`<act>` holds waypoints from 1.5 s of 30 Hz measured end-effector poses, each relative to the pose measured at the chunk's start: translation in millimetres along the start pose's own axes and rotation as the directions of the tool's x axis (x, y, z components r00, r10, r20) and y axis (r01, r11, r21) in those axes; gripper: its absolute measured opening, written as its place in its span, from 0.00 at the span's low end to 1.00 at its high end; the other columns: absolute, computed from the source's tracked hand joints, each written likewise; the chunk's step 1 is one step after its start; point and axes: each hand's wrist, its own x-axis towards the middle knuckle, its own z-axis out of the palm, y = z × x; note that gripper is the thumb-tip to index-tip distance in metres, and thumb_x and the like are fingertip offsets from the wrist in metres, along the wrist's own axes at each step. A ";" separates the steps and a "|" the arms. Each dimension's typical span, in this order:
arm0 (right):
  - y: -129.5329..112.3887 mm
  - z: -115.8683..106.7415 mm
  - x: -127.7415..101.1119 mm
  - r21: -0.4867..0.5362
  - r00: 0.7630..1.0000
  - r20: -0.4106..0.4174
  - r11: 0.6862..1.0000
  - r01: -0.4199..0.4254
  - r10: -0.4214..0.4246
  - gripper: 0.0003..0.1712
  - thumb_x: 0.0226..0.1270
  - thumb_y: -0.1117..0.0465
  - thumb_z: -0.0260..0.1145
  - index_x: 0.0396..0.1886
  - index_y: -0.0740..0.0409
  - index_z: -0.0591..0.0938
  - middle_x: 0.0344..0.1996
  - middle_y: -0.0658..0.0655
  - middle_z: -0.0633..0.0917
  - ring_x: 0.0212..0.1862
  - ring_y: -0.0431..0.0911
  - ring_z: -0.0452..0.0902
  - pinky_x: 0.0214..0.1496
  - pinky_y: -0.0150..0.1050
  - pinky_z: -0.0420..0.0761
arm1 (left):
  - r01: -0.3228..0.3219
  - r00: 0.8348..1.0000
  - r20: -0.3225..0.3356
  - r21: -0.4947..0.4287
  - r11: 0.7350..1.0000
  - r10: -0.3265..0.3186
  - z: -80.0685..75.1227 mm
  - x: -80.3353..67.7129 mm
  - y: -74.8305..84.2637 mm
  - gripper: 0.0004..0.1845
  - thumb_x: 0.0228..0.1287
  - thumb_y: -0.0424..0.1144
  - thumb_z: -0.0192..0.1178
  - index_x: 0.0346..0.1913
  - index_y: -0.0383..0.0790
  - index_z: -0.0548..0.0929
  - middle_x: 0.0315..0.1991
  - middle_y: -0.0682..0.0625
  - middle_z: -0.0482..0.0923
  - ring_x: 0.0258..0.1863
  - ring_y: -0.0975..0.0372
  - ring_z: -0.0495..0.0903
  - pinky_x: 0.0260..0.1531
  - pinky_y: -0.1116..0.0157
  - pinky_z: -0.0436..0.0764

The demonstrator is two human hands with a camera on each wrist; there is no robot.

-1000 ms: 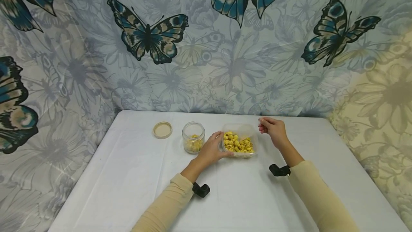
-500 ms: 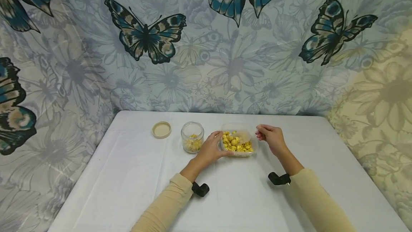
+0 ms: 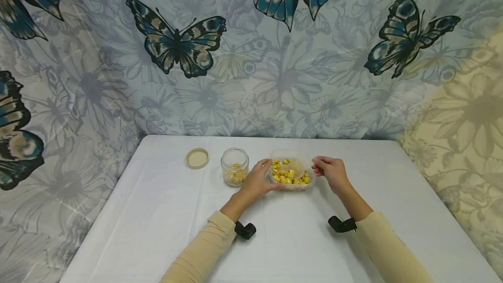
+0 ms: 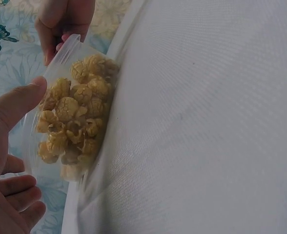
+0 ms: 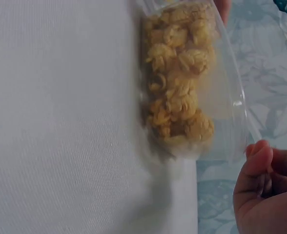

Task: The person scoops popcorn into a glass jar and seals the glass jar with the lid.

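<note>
A clear plastic container (image 3: 291,152) full of yellow popcorn (image 3: 288,177) stands on the white table (image 3: 165,213). My left hand (image 3: 264,178) holds its left side, the thumb (image 4: 17,101) on the rim and the fingers curled beneath. My right hand (image 3: 320,168) pinches the container's right rim. In the left wrist view those right fingers (image 4: 60,27) close on the far edge of the container (image 4: 71,45). The right wrist view shows the popcorn (image 5: 180,92) through the clear wall (image 5: 226,102), with my right hand (image 5: 265,190) at its corner.
A small glass jar (image 3: 235,167) holding a little popcorn stands just left of my left hand. Its tan lid (image 3: 197,158) lies flat further left. A butterfly-print cloth (image 3: 251,56) hangs behind and beside the table. Black wrist cameras (image 3: 245,230) (image 3: 342,224) sit on both sleeves.
My right hand has come down and left from above the container's far right corner onto its right rim. The left hand has stayed on the container.
</note>
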 end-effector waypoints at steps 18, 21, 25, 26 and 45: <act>-1.7 3.8 -18.0 -0.055 0.996 -0.091 0.998 -0.027 0.022 0.19 0.73 0.65 0.58 0.52 0.79 0.77 0.19 0.44 0.80 0.22 0.33 0.71 0.25 0.26 0.76 | 0.003 1.000 0.000 0.004 1.000 -0.003 -2.1 0.1 -0.4 0.52 0.52 0.64 0.68 0.74 0.40 0.61 0.73 0.46 0.61 0.72 0.53 0.64 0.67 0.54 0.71; -0.8 4.4 -18.5 0.031 0.994 -0.087 0.997 -0.070 0.072 0.20 0.72 0.66 0.57 0.54 0.80 0.75 0.19 0.45 0.81 0.21 0.33 0.72 0.24 0.25 0.76 | 0.003 1.000 -0.007 -0.002 1.000 -0.003 -2.0 -0.2 -0.4 0.52 0.52 0.63 0.68 0.74 0.40 0.62 0.73 0.46 0.62 0.71 0.53 0.64 0.66 0.53 0.71; -0.8 5.9 -20.4 0.127 0.982 -0.093 0.980 -0.154 0.166 0.22 0.72 0.65 0.56 0.57 0.79 0.73 0.20 0.46 0.81 0.21 0.32 0.72 0.23 0.25 0.76 | 0.005 1.000 -0.005 -0.009 1.000 -0.005 -1.5 -0.4 -0.3 0.52 0.52 0.63 0.69 0.74 0.41 0.61 0.73 0.47 0.61 0.71 0.53 0.64 0.66 0.53 0.72; -0.7 6.2 -20.9 0.150 0.978 -0.094 0.974 -0.172 0.187 0.23 0.72 0.64 0.56 0.59 0.79 0.72 0.20 0.46 0.81 0.21 0.32 0.72 0.23 0.25 0.76 | 0.006 1.000 -0.004 -0.013 1.000 -0.006 -1.3 -0.3 -0.4 0.52 0.52 0.63 0.69 0.74 0.41 0.61 0.73 0.47 0.61 0.72 0.53 0.64 0.66 0.53 0.71; 2.3 4.7 -18.5 0.406 0.957 -0.083 0.886 -0.223 0.279 0.11 0.74 0.65 0.55 0.50 0.67 0.74 0.16 0.45 0.80 0.20 0.33 0.75 0.24 0.23 0.77 | 0.003 1.000 0.001 -0.016 1.000 -0.003 -2.0 -2.6 1.1 0.51 0.54 0.63 0.67 0.75 0.42 0.60 0.74 0.47 0.60 0.72 0.52 0.64 0.65 0.52 0.72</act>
